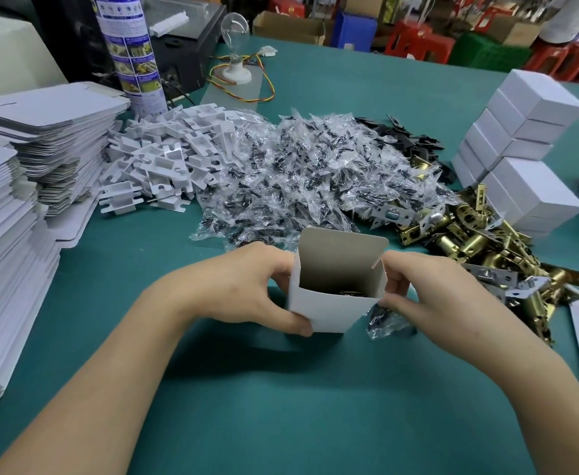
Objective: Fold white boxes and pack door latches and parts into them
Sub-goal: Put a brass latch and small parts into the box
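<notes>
Gripping an upright white cardboard box [332, 310] at centre of a green-topped table [281, 389], a worker holds it w/ both hands. Left hand [247, 286] is curled round the box's left side, thumb pressed on the front face near the bottom corner. Right hand [428, 296] pinches the right side flap w/ bent fingers. The top is open and the rear lid flap stands up; a brass-coloured metal part [348, 293] shows inside.

A small clear plastic bag of dark screws [384, 323] lies just beside the box, partly under the right hand; whether that hand holds it cannot be told.

Behind, L to R:
- stacks of flat white box blanks [51, 132]
- a heap of white notched inserts [164, 156]
- a big pile of clear screw bags [298, 173]
- black metal plates [408, 135]
- a heap of brass door latches [469, 241]
- a stack of closed white boxes [521, 149]
</notes>
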`<state>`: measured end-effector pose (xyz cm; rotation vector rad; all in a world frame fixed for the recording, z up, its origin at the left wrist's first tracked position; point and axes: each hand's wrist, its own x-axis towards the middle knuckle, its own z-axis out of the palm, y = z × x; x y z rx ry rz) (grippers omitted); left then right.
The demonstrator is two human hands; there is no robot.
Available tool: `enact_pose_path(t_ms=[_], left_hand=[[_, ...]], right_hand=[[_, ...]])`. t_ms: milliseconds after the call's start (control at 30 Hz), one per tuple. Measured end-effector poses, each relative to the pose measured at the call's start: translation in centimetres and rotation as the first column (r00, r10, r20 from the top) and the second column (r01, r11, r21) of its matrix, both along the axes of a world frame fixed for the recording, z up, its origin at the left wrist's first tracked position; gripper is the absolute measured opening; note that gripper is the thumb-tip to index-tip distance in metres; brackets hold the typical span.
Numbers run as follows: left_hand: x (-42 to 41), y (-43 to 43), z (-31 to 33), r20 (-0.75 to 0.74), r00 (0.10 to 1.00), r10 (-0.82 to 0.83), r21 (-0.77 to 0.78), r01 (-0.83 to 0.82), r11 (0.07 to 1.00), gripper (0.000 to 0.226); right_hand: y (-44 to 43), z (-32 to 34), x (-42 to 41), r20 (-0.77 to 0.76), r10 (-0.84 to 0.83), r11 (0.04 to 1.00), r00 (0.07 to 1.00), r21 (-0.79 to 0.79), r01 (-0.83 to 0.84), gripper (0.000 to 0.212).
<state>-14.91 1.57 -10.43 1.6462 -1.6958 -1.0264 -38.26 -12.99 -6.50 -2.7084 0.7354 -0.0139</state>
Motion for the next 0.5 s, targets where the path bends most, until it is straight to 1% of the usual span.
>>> enact_pose_path(t_ms=[233, 267, 333, 367, 433, 500], left_hand=[[0.0, 0.0, 0.0, 0.014, 1.000, -0.011, -0.002, 0.011, 1.000, 0.032], [0.0, 0.0, 0.0, 0.018, 1.000, -0.009, 0.004, 0.009, 1.000, 0.033], [0.1, 0.0, -0.1, 0.025, 1.000, -0.004, 0.015, 0.003, 1.000, 0.035], [0.1, -0.1, -0.1, 0.023, 1.000, -0.005, 0.018, 0.004, 1.000, 0.035], [0.1, 0.0, -0.1, 0.007, 1.000, -0.014, 0.020, 0.014, 1.000, 0.033], [0.1, 0.0, 0.0, -0.014, 1.000, -0.022, 0.021, 0.023, 1.000, 0.030]], right_hand=[[-2.1, -1.5, 1.3, 0.070, -0.105, 0.979, 0.992, -0.168, 0.115, 0.049], [-2.5, -1.7, 1.6, 0.084, -0.132, 0.970, 0.988, -0.193, 0.146, 0.043], [-3.1, -2.1, 2.2, 0.104, -0.201, 0.949, 0.974, -0.228, 0.220, 0.018], [-3.4, -2.3, 2.5, 0.099, -0.231, 0.941, 0.968, -0.229, 0.248, 0.013], [-3.8, -2.4, 3.1, 0.106, -0.249, 0.941, 0.963, -0.210, 0.267, 0.015], [-3.9, -2.0, 3.6, 0.188, -0.249, 0.945, 0.950, -0.168, 0.281, 0.013]])
